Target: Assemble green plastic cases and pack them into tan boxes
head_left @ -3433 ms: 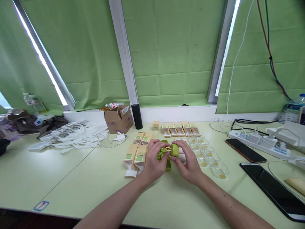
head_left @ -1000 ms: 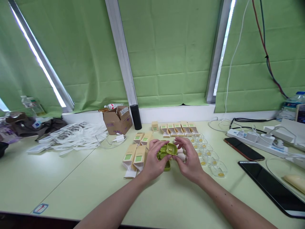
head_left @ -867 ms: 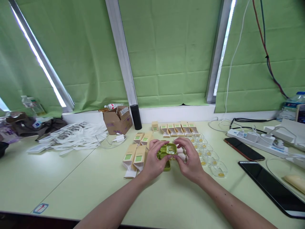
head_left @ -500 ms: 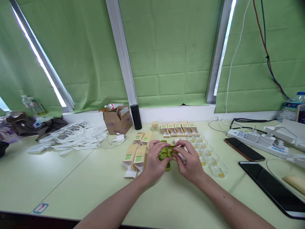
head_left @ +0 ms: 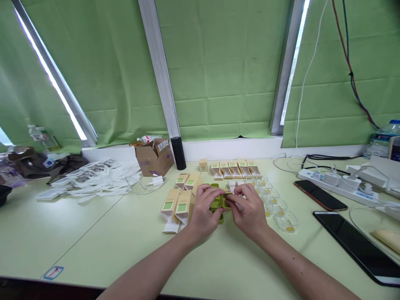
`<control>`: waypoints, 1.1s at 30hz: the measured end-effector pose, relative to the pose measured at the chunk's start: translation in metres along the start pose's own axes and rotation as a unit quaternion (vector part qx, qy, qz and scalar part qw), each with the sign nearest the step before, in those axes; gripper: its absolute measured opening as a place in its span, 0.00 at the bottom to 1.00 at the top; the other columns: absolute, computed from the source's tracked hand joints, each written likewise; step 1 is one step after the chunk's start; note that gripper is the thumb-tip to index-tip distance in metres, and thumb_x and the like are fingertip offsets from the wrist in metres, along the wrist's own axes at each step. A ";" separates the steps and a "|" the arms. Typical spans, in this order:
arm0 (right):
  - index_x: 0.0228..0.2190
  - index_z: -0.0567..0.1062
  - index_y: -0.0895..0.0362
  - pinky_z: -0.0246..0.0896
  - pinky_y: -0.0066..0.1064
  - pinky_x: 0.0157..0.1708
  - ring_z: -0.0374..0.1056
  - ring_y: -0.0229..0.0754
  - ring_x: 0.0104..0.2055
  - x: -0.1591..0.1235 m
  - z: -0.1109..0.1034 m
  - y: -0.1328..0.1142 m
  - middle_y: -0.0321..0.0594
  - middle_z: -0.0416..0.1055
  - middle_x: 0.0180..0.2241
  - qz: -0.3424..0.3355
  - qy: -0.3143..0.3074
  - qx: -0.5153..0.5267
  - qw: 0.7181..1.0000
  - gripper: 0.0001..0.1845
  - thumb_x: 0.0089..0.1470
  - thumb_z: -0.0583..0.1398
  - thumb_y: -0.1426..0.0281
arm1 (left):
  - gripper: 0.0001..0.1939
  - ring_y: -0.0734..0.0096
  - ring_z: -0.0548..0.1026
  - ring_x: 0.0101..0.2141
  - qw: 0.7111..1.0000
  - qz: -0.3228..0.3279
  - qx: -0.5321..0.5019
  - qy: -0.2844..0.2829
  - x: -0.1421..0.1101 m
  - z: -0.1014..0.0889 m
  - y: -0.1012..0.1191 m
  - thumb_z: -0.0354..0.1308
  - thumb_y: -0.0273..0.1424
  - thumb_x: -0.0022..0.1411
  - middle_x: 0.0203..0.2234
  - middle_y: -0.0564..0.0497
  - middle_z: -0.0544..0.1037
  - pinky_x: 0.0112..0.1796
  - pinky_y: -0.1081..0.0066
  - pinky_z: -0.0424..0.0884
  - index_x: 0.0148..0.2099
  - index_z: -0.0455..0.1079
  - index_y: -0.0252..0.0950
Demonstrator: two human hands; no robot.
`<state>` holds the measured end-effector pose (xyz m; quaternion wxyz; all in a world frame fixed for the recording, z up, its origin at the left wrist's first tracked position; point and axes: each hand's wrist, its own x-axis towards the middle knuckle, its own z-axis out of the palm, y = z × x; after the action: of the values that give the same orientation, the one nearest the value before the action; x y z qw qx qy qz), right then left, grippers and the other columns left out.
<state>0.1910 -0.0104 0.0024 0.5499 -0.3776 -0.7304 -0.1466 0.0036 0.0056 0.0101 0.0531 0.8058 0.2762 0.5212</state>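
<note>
My left hand [head_left: 203, 211] and my right hand [head_left: 250, 209] meet over the middle of the table, fingers closed on a small olive-green plastic case [head_left: 225, 202]. The left fingers grip its left side, while the right thumb and fingers pinch its right part. Fingers cover much of it. Other green pieces [head_left: 221, 219] show on the table just beneath. Left of my hands stand several small cream cartons [head_left: 183, 207] with green squares and open flaps. To the right lie several clear plastic shells [head_left: 286, 223] with yellow spots. White pieces [head_left: 231, 183] sit behind my hands, partly hidden.
A row of cartons [head_left: 235, 170] stands at the back. Further left are a cardboard box [head_left: 154, 158], a black cylinder [head_left: 178, 153] and a heap of white straps [head_left: 100, 179]. Two phones, a black one [head_left: 356, 246] nearest, and a power strip [head_left: 339, 185] lie to the right.
The right part of the green case has tilted more upright between my fingers. My right hand has turned slightly with it, and my left hand has barely shifted.
</note>
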 end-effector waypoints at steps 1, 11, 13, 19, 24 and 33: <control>0.38 0.83 0.52 0.62 0.37 0.33 0.64 0.47 0.39 0.000 0.000 0.000 0.42 0.69 0.34 -0.001 0.001 -0.002 1.000 0.12 0.61 0.62 0.79 | 0.21 0.51 0.73 0.50 1.000 0.003 0.002 0.001 0.000 0.000 0.000 0.67 0.22 0.61 0.47 0.44 0.83 0.52 0.49 0.71 0.56 0.77 0.40; 0.34 0.79 0.54 0.58 0.36 0.31 0.61 0.46 0.37 0.002 0.001 -0.004 0.41 0.67 0.32 0.004 0.003 -0.005 1.000 0.11 0.62 0.61 0.80 | 0.21 0.51 0.74 0.50 1.000 0.014 0.013 0.008 -0.001 0.001 0.000 0.67 0.23 0.63 0.47 0.44 0.84 0.51 0.49 0.72 0.57 0.77 0.41; 0.33 0.79 0.54 0.57 0.36 0.30 0.61 0.46 0.36 0.002 0.002 -0.004 0.40 0.67 0.31 0.004 0.003 -0.002 1.000 0.11 0.62 0.61 0.80 | 0.20 0.51 0.74 0.50 1.000 0.014 0.015 0.011 -0.001 0.001 0.000 0.67 0.24 0.63 0.47 0.44 0.84 0.51 0.50 0.73 0.57 0.77 0.41; 0.34 0.77 0.53 0.57 0.38 0.31 0.61 0.46 0.35 0.002 0.003 -0.003 0.40 0.67 0.30 -0.016 0.007 0.003 1.000 0.11 0.64 0.60 0.80 | 0.21 0.52 0.74 0.50 1.000 0.016 0.020 0.016 0.000 0.000 -0.002 0.67 0.24 0.63 0.47 0.44 0.84 0.51 0.51 0.73 0.57 0.77 0.42; 0.34 0.77 0.51 0.55 0.39 0.31 0.61 0.47 0.34 0.003 0.002 -0.004 0.40 0.68 0.30 -0.031 0.018 -0.004 0.999 0.11 0.65 0.60 0.79 | 0.21 0.53 0.72 0.50 0.999 0.030 0.021 0.032 0.000 0.000 -0.001 0.68 0.23 0.63 0.48 0.46 0.84 0.51 0.53 0.73 0.58 0.76 0.42; 0.36 0.76 0.51 0.56 0.40 0.31 0.61 0.47 0.33 0.003 -0.002 -0.005 0.41 0.68 0.29 -0.068 0.031 -0.030 0.997 0.11 0.66 0.59 0.78 | 0.22 0.53 0.73 0.50 0.998 0.032 0.029 0.041 0.001 0.000 0.000 0.68 0.23 0.63 0.48 0.46 0.85 0.51 0.52 0.72 0.58 0.76 0.42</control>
<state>0.1882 -0.0134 0.0071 0.5495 -0.3391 -0.7321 -0.2169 0.0039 0.0065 0.0108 0.0020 0.7930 0.2674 0.5474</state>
